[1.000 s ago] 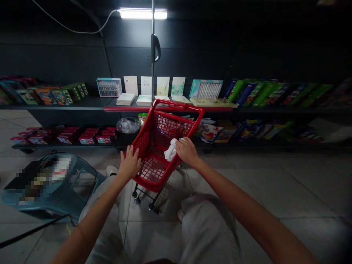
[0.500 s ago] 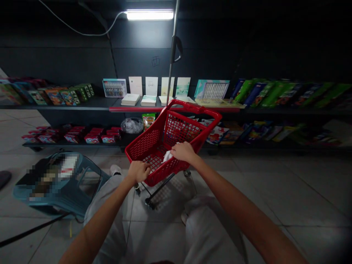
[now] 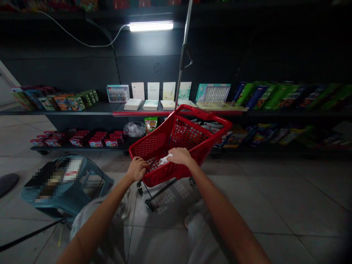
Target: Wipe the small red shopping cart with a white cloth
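A red plastic shopping cart [image 3: 165, 173] stands tilted in view before me, its handle toward the shelves. My left hand [image 3: 137, 168] is closed around the cart's left front corner, fingers curled over the rim. In my right hand [image 3: 179, 156] a crumpled white cloth [image 3: 165, 160] is pinched against the near rim, hanging partly inside the basket. The grid floor of the basket shows between the hands. Part of the cloth is hidden under my right fingers.
Behind the cart, a dark shelf [image 3: 99, 107] carries books [image 3: 150, 105], boxed sets and snack packs. A metal pole [image 3: 179, 79] rises behind the cart. A blue-grey stool [image 3: 66, 190] with blurred items stands at left. A lamp [image 3: 151, 26] glows above.
My right hand and the cloth have slid left along the cart's near rim, closer to my left hand. My left hand keeps its hold. The view has shifted slightly upward.
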Available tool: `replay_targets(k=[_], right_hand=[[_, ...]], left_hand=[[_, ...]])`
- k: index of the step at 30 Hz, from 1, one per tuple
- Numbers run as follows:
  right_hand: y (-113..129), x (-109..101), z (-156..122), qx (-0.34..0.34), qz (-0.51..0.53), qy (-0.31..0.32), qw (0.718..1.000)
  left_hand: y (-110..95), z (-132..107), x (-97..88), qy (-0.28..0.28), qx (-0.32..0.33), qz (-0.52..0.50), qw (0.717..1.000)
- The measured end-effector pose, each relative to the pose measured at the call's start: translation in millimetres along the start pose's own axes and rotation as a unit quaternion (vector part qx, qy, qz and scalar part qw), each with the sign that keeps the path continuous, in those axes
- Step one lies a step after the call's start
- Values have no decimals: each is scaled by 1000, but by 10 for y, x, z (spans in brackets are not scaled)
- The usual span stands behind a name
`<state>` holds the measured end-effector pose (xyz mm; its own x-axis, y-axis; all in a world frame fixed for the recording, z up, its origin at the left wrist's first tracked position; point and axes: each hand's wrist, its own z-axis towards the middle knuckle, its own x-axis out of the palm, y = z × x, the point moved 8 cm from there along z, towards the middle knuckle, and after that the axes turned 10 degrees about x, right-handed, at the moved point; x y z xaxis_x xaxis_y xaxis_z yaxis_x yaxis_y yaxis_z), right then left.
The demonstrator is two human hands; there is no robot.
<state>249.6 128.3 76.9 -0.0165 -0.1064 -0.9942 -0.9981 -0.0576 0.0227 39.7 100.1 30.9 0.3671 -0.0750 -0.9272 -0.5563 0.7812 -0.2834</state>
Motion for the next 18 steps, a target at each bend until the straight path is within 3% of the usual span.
replay_targets(k=[5,11,13,18], right_hand=[[111,-35,-93,10,25,-22,999],[329,-69,-188,-27,20,-38,999],[358,-76,-193,-31,26,-54,998],[394,-32,-157,-24,28,-80,996]], left_hand=[[235,-14,-79,-27,-6,-24,999],[566,-124,-235,-98,-70,-20,993],[517,-166,-279,-108,-74,-12,991],[51,-175,-163,-60,8,20,998]])
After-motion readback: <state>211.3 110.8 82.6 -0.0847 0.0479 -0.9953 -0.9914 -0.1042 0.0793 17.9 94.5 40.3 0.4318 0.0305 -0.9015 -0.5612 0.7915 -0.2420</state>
